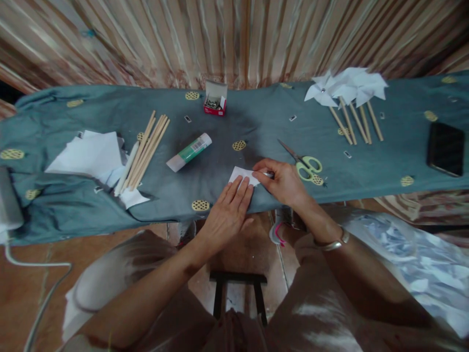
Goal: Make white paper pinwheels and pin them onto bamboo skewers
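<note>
A small piece of white paper [238,172], seemingly folded, lies near the front edge of the cloth-covered table. My left hand [229,208] rests on it with the fingers stretched out flat, pressing it down. The thumb and forefinger of my right hand [282,181] pinch the paper's right end. Part of the sheet is hidden under my fingers. Just beyond my right hand are scissors [309,166] with light green handles, their blades pointing away to the left. A green and white glue stick [190,152] lies to the left of the paper.
Wooden sticks [148,151] and white paper sheets [88,156] lie at left. A red box of metal fasteners [215,105] stands open at the back. Several paper pinwheels [348,88] on sticks lie at right, near a black phone [445,148]. A cable [40,264] hangs at left.
</note>
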Action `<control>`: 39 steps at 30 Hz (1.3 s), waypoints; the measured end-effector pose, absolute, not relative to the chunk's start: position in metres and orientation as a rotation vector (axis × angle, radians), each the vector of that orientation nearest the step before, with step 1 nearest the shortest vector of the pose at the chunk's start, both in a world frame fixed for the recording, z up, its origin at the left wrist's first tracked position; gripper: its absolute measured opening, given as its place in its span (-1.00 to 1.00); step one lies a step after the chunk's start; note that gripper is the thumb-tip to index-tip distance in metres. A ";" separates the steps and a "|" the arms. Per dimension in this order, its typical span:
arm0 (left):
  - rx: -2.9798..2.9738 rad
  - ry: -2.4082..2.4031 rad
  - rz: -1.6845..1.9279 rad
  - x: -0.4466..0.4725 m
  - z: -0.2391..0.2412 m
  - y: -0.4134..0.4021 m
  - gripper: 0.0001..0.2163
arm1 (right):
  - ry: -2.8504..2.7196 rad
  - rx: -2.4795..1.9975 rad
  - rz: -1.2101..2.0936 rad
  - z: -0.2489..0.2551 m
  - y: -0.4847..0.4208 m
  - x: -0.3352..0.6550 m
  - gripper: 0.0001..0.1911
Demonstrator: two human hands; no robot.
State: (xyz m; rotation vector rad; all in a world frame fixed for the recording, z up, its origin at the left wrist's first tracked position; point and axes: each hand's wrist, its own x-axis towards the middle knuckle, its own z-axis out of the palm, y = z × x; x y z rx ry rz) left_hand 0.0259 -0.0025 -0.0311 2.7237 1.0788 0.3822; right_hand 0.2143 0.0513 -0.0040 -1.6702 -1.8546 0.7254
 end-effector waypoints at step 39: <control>2.791 1.181 0.333 -0.042 -0.023 -0.028 -0.47 | -1.889 -1.604 0.409 -0.028 0.025 0.245 -0.67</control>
